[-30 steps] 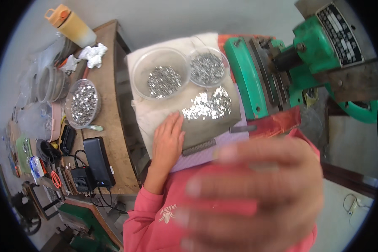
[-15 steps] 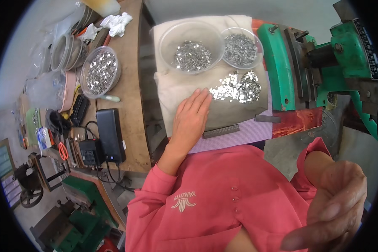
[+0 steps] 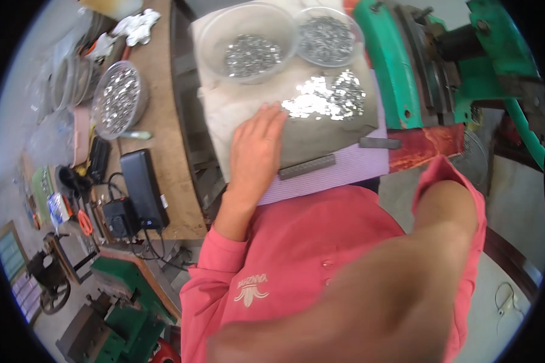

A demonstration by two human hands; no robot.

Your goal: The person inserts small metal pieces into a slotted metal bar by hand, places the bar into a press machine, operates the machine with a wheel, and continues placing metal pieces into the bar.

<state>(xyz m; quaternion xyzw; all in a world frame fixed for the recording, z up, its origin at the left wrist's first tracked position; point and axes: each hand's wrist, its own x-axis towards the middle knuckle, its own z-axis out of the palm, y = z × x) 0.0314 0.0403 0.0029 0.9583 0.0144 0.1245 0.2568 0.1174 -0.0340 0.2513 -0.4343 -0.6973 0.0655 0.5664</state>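
My left hand (image 3: pixel 255 145) lies flat on the cloth-covered work surface (image 3: pixel 321 134), fingers stretched out and side by side. Its fingertips are at the left edge of a loose pile of small shiny metal pieces (image 3: pixel 327 97). My right arm (image 3: pixel 399 272) is bent up close in front of the camera. The right hand (image 3: pixel 254 345) is a blur at the lower edge, with its fingers out of sight. Beyond the pile stand a large clear tub (image 3: pixel 207 53) and a smaller clear tub (image 3: pixel 298 37), each holding small metal parts.
Two dark metal bars (image 3: pixel 307 166) lie along the near edge. To the right stands a green machine press (image 3: pixel 386 66). On the wooden bench (image 3: pixel 178 181) at left are another tub of metal pieces (image 3: pixel 120 100), a black power pack (image 3: pixel 144 187), cables and orange-handled scissors (image 3: pixel 85 222).
My right hand has swung from the lower right toward the lower middle, closer to the camera. The view has shifted, so the work surface appears higher and farther left. My left hand stays beside the pile.
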